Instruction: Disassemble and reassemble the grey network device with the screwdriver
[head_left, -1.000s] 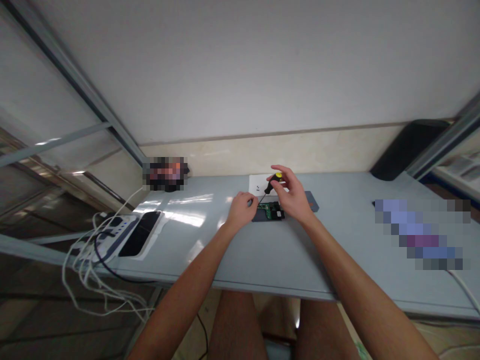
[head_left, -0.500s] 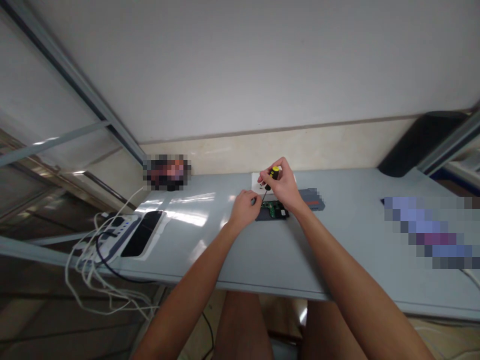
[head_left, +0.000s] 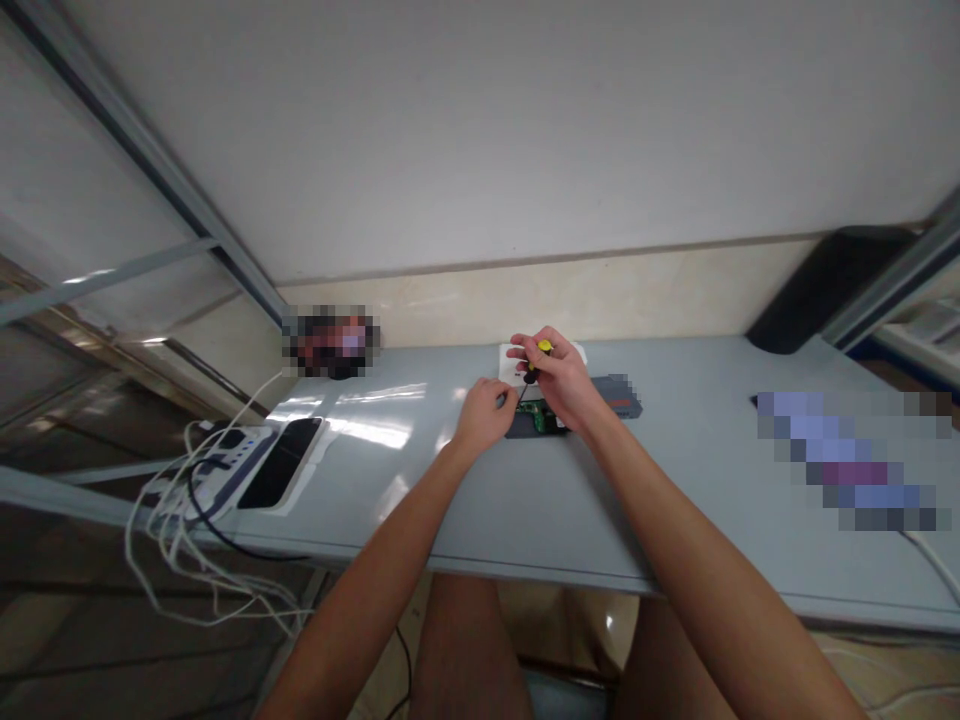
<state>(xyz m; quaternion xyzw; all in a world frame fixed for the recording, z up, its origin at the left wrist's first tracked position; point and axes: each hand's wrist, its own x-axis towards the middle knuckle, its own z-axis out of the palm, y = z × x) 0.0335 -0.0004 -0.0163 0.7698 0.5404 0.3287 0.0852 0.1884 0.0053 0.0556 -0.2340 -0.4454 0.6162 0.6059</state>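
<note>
Head view: versus half a second ago, our right hand has re-gripped: its fingers now reach left past the handle of the black-and-yellow screwdriver instead of curling round it. Left hand is basically unchanged at the work.

Pose: both forearms come in from below and converge. Right thumb and fingers pinch the handle, other fingertips spread; shaft slants down-left. Left fingers are curled, tips bunched by the shaft; we can't tell what they pinch.

Dark flat rectangular casing with green circuit board lies on the grey-blue tabletop, between our hands, just right of the left fingertips, under the screwdriver.
</note>
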